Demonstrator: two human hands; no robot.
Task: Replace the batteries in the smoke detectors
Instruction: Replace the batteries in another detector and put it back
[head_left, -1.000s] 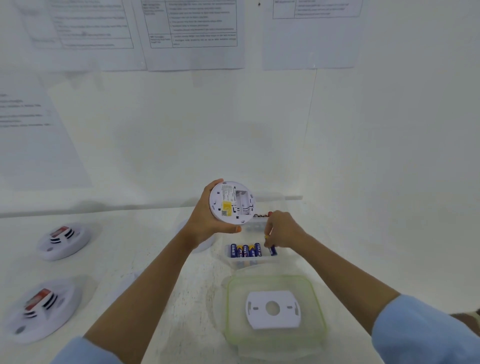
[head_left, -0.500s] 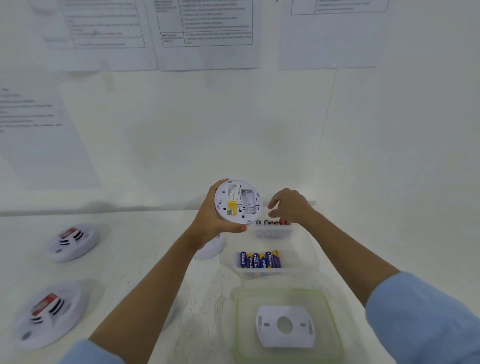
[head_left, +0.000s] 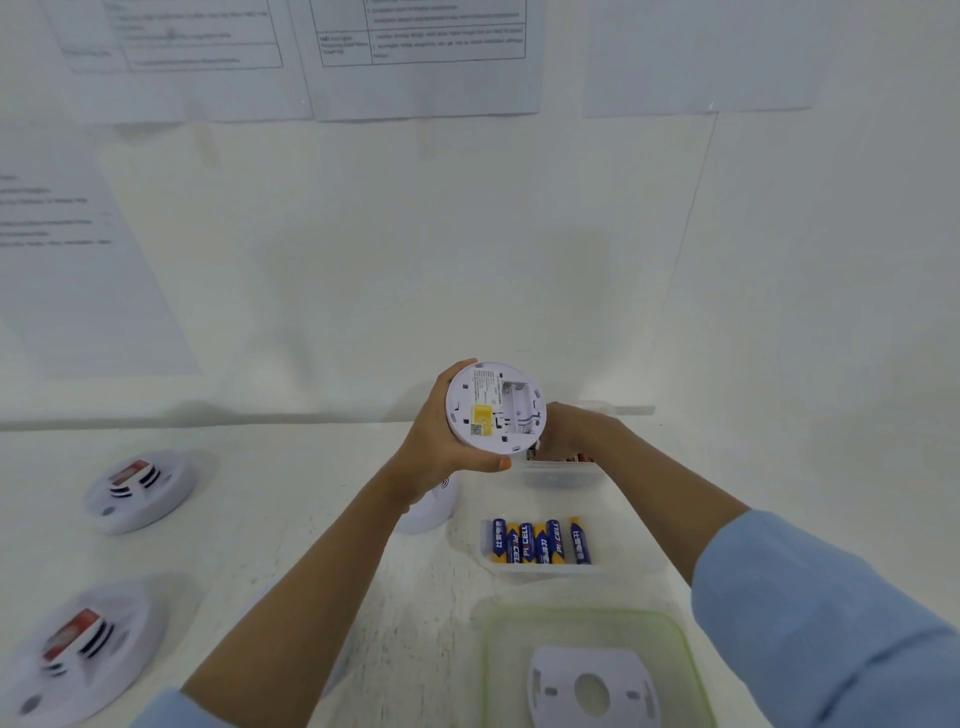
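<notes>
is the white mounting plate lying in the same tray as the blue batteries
No, the mounting plate lies in the green-rimmed container, while the blue batteries sit in a separate clear tray.

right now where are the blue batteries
Head view, just right of centre: blue batteries lie in a clear tray, below the held detector, beyond the green-rimmed box.

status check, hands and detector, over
Left hand grips smoke detector, back toward camera, bay looks empty. Right hand at far tray, fingers hidden behind detector. Blue batteries lie in near tray.
</notes>
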